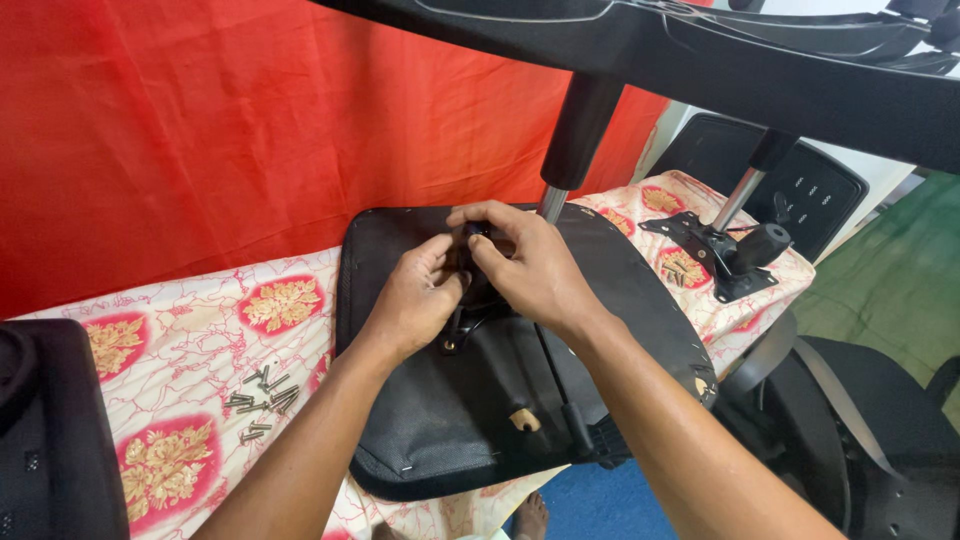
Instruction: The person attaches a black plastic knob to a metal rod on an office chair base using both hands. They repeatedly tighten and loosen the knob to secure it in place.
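Lying upside down on the cloth-covered surface [180,350], the black seat cushion [480,390] filled the middle of the view. Both hands met at its far middle: the left hand [415,300] and right hand [535,268] pinched a small black part [476,236] together on the metal mechanism [470,310]. Loose screws [262,397] lay just left of the cushion; another mechanism plate [722,255] sat to the right.

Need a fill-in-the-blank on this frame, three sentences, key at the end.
1. Both hands, left hand and right hand, work on the mechanism on the upturned black ____.
2. A pile of loose screws lies on the person's ____ side.
3. The cloth backdrop behind the table is ____.

Missing words: chair seat; left; red
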